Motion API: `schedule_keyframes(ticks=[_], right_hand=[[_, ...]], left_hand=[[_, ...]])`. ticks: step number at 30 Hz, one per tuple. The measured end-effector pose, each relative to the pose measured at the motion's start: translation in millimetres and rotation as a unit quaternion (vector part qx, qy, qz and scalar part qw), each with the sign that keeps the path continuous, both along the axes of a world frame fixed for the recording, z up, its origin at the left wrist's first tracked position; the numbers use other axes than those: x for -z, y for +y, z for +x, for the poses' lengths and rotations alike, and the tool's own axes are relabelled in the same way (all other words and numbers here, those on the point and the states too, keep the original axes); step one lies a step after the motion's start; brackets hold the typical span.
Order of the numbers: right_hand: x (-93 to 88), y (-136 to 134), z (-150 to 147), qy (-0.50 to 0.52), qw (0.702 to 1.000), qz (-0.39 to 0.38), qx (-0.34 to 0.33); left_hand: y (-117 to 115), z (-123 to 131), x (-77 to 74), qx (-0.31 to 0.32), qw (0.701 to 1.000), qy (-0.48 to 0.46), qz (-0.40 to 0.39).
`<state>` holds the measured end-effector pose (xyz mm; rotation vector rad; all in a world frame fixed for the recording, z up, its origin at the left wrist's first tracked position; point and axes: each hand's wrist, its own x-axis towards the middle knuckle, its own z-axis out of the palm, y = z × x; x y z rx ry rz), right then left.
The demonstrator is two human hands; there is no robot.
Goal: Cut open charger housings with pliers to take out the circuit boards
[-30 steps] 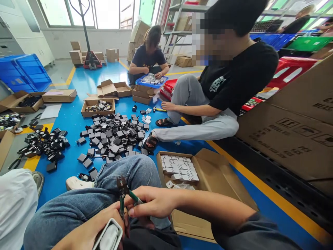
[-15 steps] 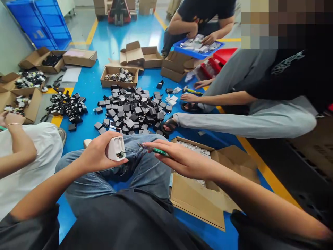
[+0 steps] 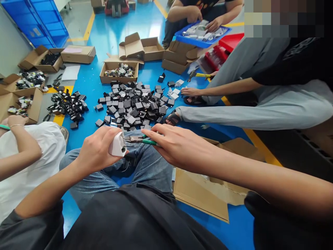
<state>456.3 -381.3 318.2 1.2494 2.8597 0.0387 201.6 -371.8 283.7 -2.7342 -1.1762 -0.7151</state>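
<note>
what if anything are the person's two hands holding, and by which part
The left hand holds the white casing by its outer sides; the right hand holds the pliers by their green handles.

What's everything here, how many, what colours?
Casing: one, white, left hand
Pliers: one, green handles, right hand
Blocks: many, grey, heap ahead
Parts: many, black, heap left
Boxes: several, brown, on floor
Tray: one, blue, far ahead
Crates: some, blue, top left
Paper: one, white, floor left
Hammer: one, yellow handle, right
Bins: some, red, right
People: three, mixed clothes, around
Legs: two, blue jeans, below
Left hand: one, bare, on casing
Right hand: one, bare, on pliers
</note>
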Motion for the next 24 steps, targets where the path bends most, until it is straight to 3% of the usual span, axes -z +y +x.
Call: schedule_keyframes(ticks=[9, 24], right_hand=[[-6.1, 2, -10, -0.053, 0.998, -0.023, 0.023], [-10.5, 19, -19, -0.03, 0.998, -0.041, 0.032]], left_hand=[[0, 3, -4.3, -0.005, 0.995, 0.039, 0.095], [-5, 0, -7.5, -0.047, 0.972, 0.115, 0.198]])
